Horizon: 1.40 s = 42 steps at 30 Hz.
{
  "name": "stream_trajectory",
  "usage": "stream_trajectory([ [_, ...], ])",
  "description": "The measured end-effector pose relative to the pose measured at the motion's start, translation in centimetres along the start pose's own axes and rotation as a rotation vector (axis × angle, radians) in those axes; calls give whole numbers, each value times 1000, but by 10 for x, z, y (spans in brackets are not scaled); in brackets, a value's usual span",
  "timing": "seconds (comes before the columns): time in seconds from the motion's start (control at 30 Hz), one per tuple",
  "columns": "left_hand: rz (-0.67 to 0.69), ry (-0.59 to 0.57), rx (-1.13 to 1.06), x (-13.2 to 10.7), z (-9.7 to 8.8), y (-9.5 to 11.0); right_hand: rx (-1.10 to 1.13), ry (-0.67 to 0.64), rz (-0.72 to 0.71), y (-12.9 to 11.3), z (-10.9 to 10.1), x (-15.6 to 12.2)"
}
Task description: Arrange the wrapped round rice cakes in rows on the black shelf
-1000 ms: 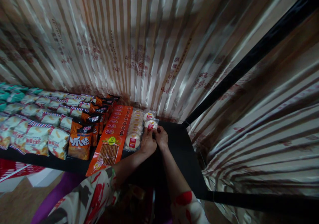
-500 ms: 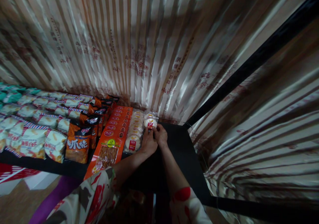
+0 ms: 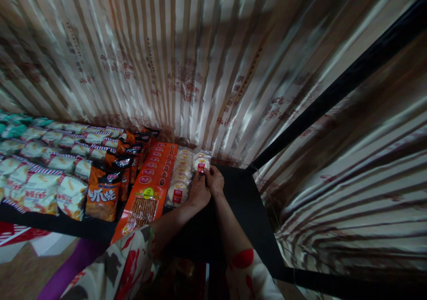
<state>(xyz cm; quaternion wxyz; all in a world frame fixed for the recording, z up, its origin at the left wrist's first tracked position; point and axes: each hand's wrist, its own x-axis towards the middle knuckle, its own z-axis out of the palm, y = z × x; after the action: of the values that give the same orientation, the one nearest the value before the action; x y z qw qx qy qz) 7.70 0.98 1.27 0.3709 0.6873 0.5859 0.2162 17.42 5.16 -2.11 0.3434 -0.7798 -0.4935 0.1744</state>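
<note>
My left hand (image 3: 199, 192) and my right hand (image 3: 215, 181) meet at the near edge of a clear packet with a round white cake and red label (image 3: 201, 163). Both hands pinch that packet, which lies on a black shelf (image 3: 240, 198) at the back, over another packet of the same kind. To its left runs a row of the same white cake packets (image 3: 178, 185). The fingertips are partly hidden behind the hands.
Left of the cakes lie orange flat packs of sticks (image 3: 147, 193), dark orange snack bags (image 3: 105, 195), then rows of pale snack bags (image 3: 43, 189). A striped shiny curtain (image 3: 187, 69) hangs behind and to the right. A black frame bar (image 3: 333, 86) slants up right.
The packet in my hands has been pushed a little farther back on the shelf, over the one behind it. The view has shifted slightly.
</note>
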Motion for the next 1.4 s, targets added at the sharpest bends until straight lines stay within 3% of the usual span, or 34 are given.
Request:
stream_trajectory([
  [0.93,16,-26,-4,3,-1,0,-78,58,8,-3,4,-5],
  [1.23,59,-36,60,5,6,-5,-49,63,-31,4,6,-1],
  [1.4,67,0,73,4,5,-4,111,84,-9,9,8,-1],
])
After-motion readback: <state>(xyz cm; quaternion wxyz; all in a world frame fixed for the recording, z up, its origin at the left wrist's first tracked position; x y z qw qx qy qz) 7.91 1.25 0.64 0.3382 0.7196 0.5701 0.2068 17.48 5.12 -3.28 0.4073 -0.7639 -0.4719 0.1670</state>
